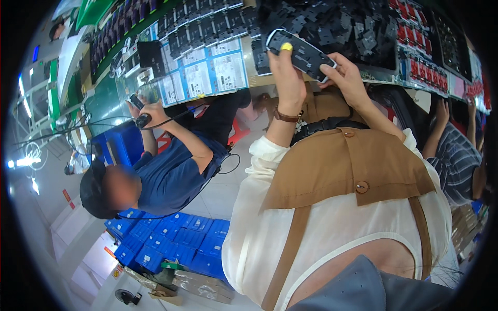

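Note:
Over the edge of the workbench, both my hands hold a black, oblong, phone-like housing [303, 54] with a silver rim and a rounded end. My left hand [288, 78] grips its left end; the thumb wears a yellow finger cover and lies on the black face. The fingers of my right hand [346, 79] close around the right end, thumb on top. The housing is tilted, its left end farther from me. Just beyond it lies a heap of loose black plastic parts [358, 36]. The fingers under the housing are hidden.
Rows of black devices [205, 23] and printed sheets [212, 72] lie on the bench to the left. Red parts [423, 72] stand at the right. A co-worker in dark blue [171, 176] works on the left, holding a tool. Blue boxes [171, 241] are stacked behind.

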Demonstrator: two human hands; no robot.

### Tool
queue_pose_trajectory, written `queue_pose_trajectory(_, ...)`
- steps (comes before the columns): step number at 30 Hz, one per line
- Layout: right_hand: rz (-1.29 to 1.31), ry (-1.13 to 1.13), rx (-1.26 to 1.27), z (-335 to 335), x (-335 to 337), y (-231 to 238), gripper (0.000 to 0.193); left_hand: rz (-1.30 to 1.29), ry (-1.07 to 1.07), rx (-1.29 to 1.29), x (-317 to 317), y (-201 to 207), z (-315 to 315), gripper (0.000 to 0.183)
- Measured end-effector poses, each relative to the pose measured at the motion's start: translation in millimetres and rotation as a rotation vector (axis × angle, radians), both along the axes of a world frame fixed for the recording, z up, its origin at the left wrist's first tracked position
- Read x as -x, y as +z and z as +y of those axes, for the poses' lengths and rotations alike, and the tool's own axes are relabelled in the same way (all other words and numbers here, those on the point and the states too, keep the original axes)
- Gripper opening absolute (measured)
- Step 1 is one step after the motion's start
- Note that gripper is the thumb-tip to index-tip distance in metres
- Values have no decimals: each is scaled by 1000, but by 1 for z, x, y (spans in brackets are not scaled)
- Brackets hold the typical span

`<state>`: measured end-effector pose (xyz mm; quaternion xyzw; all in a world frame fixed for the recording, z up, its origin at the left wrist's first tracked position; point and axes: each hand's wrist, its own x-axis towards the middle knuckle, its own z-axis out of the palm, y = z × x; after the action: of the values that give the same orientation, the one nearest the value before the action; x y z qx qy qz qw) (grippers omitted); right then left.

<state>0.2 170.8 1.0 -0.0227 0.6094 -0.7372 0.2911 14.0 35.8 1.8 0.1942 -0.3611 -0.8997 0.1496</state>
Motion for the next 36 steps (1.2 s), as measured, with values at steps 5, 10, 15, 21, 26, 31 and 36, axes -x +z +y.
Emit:
queue_pose_trajectory(5,-45,83,-3,-16,0,-7,32,-88,4,-42,-20,-17,-15,27)
queue_pose_trajectory(10,45,56,-42,-7,8,1,43,-288,249,473,-22,-82,-111,36)
queue_pose_trajectory(15,49,-125,-155,32,17,-10,34,-470,-47,809,-11,-167,-173,30)
queue_pose_trajectory(21,92,-337,-243,98,13,-47,29,-482,-121,1036,3,-225,-184,31)
queue_pose_trajectory(26,-82,-849,-343,181,5,-107,25,-638,-119,1464,11,-238,-195,37)
queue_pose_trajectory(31,-290,-1165,-305,284,22,-187,31,-916,37,1543,12,-201,-175,40)
queue_pose_trajectory(36,-381,-1221,-213,333,56,-217,29,-632,155,1205,8,-125,-113,34)
